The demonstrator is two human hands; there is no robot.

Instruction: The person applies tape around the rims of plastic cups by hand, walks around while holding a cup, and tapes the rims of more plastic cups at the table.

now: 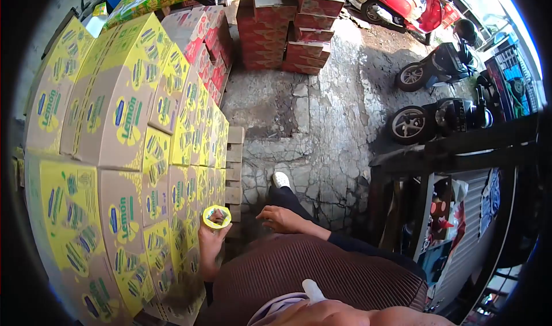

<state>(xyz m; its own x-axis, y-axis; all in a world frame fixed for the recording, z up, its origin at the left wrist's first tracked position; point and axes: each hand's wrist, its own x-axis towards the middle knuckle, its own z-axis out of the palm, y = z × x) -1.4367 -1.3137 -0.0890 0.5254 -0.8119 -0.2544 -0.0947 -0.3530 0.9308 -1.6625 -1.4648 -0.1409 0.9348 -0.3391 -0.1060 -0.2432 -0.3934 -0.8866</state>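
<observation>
My left hand (211, 243) is wrapped round a roll of yellow tape (217, 217), held upright beside the stacked lemon boxes (129, 119) on the left. Through the roll's hole, fingers or a brown core show; which one I cannot tell. In front of my body, my right hand (282, 218) hangs with its fingers loosely curled and slightly apart, holding nothing visible. It is nearest to my dark-trousered leg and touches no box.
Red boxes (267, 29) stand stacked ahead beyond a wooden pallet (234, 170). Cracked concrete floor (333, 136) stretches forward. Motorbikes (451, 64) and a red scooter (411, 6) are at the right, with a dark-framed rack (422, 211) nearer to me.
</observation>
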